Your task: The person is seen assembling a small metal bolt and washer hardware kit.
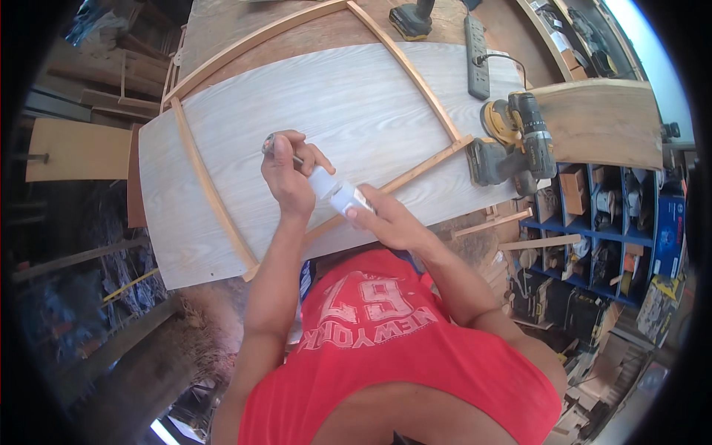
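Note:
Above the near side of a pale wood-grain board [289,96], my left hand [288,174] is closed round a slim tool with a rounded metal head [268,143] and a dark shaft. Its exact kind is hard to make out. Just right of those fingers is a small white piece [322,182]; whether it belongs to the tool or to what the other hand holds, I cannot tell. My right hand [386,219] grips a small white container [345,199] with a printed label, tilted toward the left hand. A thin wooden frame [419,78] lies on the board.
To the right lie a cordless drill [530,133], a yellow-black sander [500,122] and a power strip [477,59]. Another battery tool [410,21] stands at the far edge. Blue shelving [593,222] with stored parts is on the right; scrap timber [104,81] fills the left.

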